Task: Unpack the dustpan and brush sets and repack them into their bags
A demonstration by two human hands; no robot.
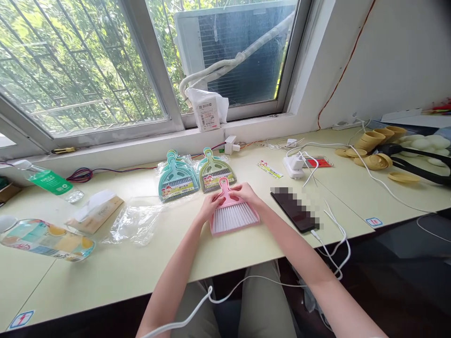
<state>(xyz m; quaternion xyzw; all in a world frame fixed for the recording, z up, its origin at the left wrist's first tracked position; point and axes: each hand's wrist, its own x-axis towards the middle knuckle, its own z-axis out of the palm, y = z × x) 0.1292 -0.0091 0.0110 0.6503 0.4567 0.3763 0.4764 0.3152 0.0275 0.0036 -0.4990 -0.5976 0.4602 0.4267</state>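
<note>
Hands (212,206) hold pink brush (235,216) near table edge (232,266)

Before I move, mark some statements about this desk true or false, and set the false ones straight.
1. The left hand and right hand both hold the pink dustpan and brush. True.
2. The pink brush's bristles are black. False: they are white.
3. A clear plastic wrapper lies to the left of the left hand. True.
4. A dark phone lies to the right of the pink dustpan and brush. True.
5. The clear plastic wrapper touches the dark phone. False: they lie apart, with the pink dustpan and brush between them.
</note>
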